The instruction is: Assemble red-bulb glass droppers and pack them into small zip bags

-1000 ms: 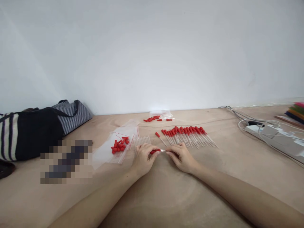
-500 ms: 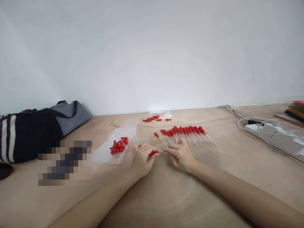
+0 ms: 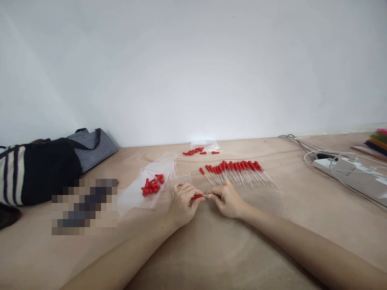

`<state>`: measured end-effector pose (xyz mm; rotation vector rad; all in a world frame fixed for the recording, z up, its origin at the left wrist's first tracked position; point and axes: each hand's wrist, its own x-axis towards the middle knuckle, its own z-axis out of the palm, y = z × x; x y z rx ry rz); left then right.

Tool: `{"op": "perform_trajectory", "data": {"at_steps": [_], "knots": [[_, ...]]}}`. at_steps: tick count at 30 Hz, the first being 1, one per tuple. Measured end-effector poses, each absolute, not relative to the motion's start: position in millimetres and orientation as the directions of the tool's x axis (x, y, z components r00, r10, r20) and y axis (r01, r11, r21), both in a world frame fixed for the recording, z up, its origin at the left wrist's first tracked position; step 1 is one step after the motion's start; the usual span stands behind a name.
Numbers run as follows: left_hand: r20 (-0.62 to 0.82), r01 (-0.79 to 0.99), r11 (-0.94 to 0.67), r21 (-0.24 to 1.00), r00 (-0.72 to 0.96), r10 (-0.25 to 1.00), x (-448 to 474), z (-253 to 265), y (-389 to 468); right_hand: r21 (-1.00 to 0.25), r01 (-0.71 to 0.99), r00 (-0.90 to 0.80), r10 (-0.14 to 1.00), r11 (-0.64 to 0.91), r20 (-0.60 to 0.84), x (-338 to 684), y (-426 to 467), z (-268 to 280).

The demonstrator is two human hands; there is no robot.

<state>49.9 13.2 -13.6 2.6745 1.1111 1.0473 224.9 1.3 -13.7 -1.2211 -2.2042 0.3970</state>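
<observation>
Item at frame centre: small red rubber bulb pinched in left hand fingers, slim clear glass tube pinched in right hand fingers, long axes aligned left-to-right, ends meeting between both hands above the pale wooden surface.

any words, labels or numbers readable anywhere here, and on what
None can be read.
The clear bags with red bulbs, the row of droppers and the dropper held between the left hand and right hand show no print.
The striped bag and the white power strip show no legible marking.
One patch on the table is pixelated, so unreadable.
</observation>
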Motion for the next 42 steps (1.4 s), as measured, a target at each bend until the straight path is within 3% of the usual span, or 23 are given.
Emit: {"op": "perform_trajectory", "data": {"at_steps": [14,22,33,42], "knots": [[0.564,0.587,-0.763,0.270,0.546,0.619,50,-15,13,-0.543,0.672,-0.408,0.864,0.504,0.296,223,2,-16],[0.530,0.595,-0.738,0.318,0.533,0.659,50,-9,16,-0.555,0.638,-0.450,0.843,0.534,0.293,227,5,-12],[0.558,0.623,-0.717,0.314,0.490,0.670,45,-15,18,-0.479,0.681,-0.427,0.832,0.554,0.355,228,2,-18],[0.548,0.630,-0.713,0.309,0.495,0.674,43,-13,17,-0.494,0.579,-0.513,0.761,0.649,0.397,237,5,-16]]}}
